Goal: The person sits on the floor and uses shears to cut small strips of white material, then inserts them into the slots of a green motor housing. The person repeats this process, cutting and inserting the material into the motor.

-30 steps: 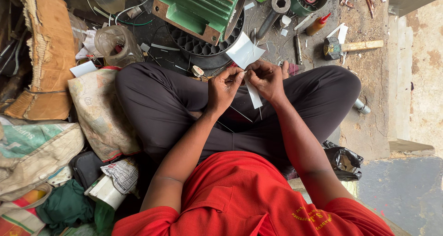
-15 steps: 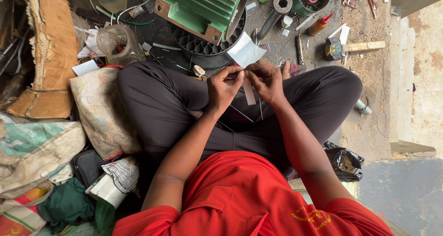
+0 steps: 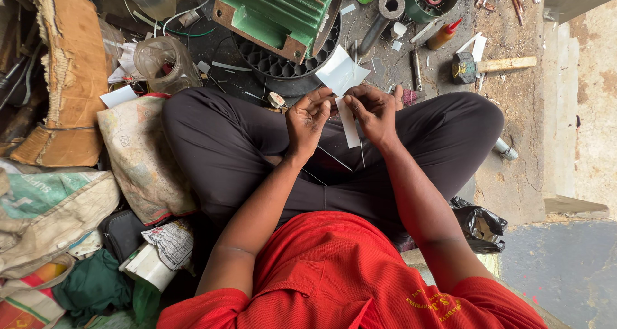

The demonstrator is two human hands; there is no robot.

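You sit cross-legged on the floor [image 3: 514, 181], and both of your hands meet above your lap. Your left hand [image 3: 307, 118] and your right hand [image 3: 376, 114] are each pinched narrow on the same white paper strip [image 3: 349, 124], which hangs down between them from the fingertips. Just beyond your hands, a larger white paper sheet [image 3: 340, 74] lies against the black round fan cover [image 3: 283, 72] that sits under the green motor housing [image 3: 283, 14]. A thin wire [image 3: 334, 158] crosses your dark trousers below the left hand. To your right lies a hammer [image 3: 491, 65] with a wooden handle, and near it a small orange-capped bottle [image 3: 445, 35]. To your left stand a clear plastic jar [image 3: 166, 62], a torn cardboard box [image 3: 61, 78] and a printed sack [image 3: 141, 155].
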